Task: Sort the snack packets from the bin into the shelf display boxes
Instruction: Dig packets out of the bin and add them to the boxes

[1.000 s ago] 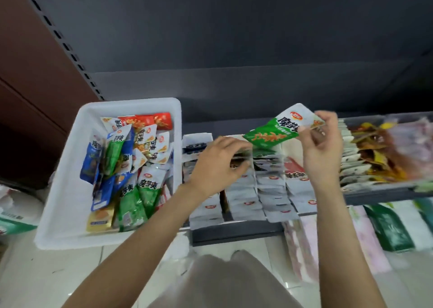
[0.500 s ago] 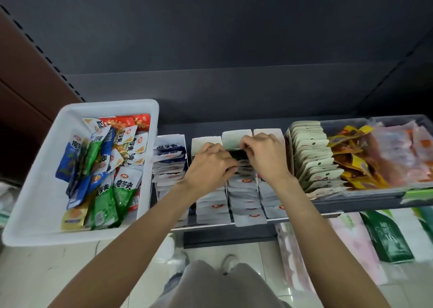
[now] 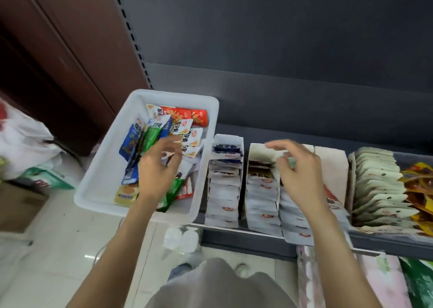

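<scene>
The dark shelf (image 3: 293,134) carries all task items. At its left end sits the white bin (image 3: 98,186), holding a loose pile of snack packets (image 3: 178,125) in blue, green, red and white. To the right of the bin stand the display boxes (image 3: 228,141), narrow white rows filled with upright packets. Further right is a grey tray (image 3: 379,237) with cream and yellow packets.

The left hand (image 3: 155,169) hovers over the bin interior, directly above the packet pile, fingers spread and loosely curved, holding nothing. Whether the fingertips touch a packet cannot be determined due to blur.

The right hand (image 3: 297,169) hangs over the middle display boxes, fingers relaxed and apart, empty; packets lie directly beneath it.
</scene>
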{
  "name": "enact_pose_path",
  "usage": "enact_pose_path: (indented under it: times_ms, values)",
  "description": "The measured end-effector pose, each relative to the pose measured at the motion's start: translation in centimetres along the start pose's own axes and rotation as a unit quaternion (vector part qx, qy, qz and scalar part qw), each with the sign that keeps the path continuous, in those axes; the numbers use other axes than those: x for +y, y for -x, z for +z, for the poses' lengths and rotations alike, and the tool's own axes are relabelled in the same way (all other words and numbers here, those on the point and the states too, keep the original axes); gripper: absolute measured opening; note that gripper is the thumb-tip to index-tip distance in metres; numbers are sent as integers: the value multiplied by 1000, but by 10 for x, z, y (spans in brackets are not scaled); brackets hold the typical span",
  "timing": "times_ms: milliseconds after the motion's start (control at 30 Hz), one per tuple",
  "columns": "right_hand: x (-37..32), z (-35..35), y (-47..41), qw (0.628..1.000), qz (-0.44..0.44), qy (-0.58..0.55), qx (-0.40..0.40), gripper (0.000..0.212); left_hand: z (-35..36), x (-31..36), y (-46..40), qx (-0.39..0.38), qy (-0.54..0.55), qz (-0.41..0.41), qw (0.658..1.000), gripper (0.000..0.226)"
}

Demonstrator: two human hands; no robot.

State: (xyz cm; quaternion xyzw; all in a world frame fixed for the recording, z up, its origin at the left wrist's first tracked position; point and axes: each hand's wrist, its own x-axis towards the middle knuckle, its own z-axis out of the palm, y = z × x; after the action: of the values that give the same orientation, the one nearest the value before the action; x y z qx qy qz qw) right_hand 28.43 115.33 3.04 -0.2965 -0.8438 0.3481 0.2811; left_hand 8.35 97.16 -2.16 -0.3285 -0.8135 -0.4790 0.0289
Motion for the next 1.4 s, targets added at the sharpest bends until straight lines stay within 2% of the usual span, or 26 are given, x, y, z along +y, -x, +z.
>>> enact_pose_path:
  times_ms: [67,133,200,267,367,433,467,533,600,667,733,767,833,900,933,967,1033,1133,1233,1267,1333,1400]
  values:
    - [-29,35,-9,996,-28,-63,-54,35,-21,-33,-8,24,11,-106,994,20]
    - [-49,80,-20,988,-45,-91,-113,29,-35,-62,-19,21,-10,-137,990,19]
    - [-61,130,-33,982,-42,-60,-175,28,-39,-82,-37,-37,-46,-113,992,19]
    - [-64,178,-47,968,-49,51,-241,35,-32,-93,-60,-114,-130,-57,983,25]
    - [-58,234,-62,917,-75,228,-319,52,-14,-103,-90,-225,-273,-7,935,48]
    - [-53,255,-64,893,-73,281,-344,58,-2,-114,-100,-278,-354,-4,893,59]
    - [-51,261,-64,889,-69,290,-348,58,2,-118,-103,-290,-394,9,872,59]
    - [-47,268,-61,887,-67,300,-345,56,6,-122,-104,-287,-451,58,843,44]
    - [-46,268,-59,891,-57,292,-343,56,5,-123,-103,-275,-470,107,832,30]
    - [-48,267,-59,910,-18,248,-333,53,0,-125,-103,-264,-481,137,825,28]
    - [-52,262,-61,943,37,165,-288,47,-6,-124,-107,-256,-461,122,841,27]
    - [-55,257,-62,957,63,116,-258,44,-13,-122,-110,-251,-432,93,862,27]
    - [-64,246,-66,973,127,-17,-194,41,-32,-117,-114,-192,-300,28,934,25]
    - [-74,232,-69,956,201,-168,-130,44,-55,-107,-113,-115,-92,-34,988,19]
    - [-76,226,-70,943,220,-228,-102,48,-65,-100,-110,-104,20,-80,991,19]
    - [-78,220,-71,934,223,-268,-82,54,-72,-92,-107,-123,111,-124,978,22]
    - [-81,206,-69,928,210,-301,-62,64,-76,-80,-102,-188,195,-162,949,24]
    - [-86,171,-63,940,173,-288,-62,61,-73,-64,-94,-243,175,-104,948,26]
    - [-79,128,-51,972,121,-148,-135,33,-58,-39,-82,-259,170,-16,951,25]
    - [-73,115,-44,976,115,-123,-137,23,-51,-25,-78,-258,161,25,952,23]
    - [-60,86,-26,985,108,-117,-72,13,-33,4,-71,-227,122,135,957,25]
    - [-48,55,-8,985,104,-128,50,11,-9,33,-65,-204,97,197,954,38]
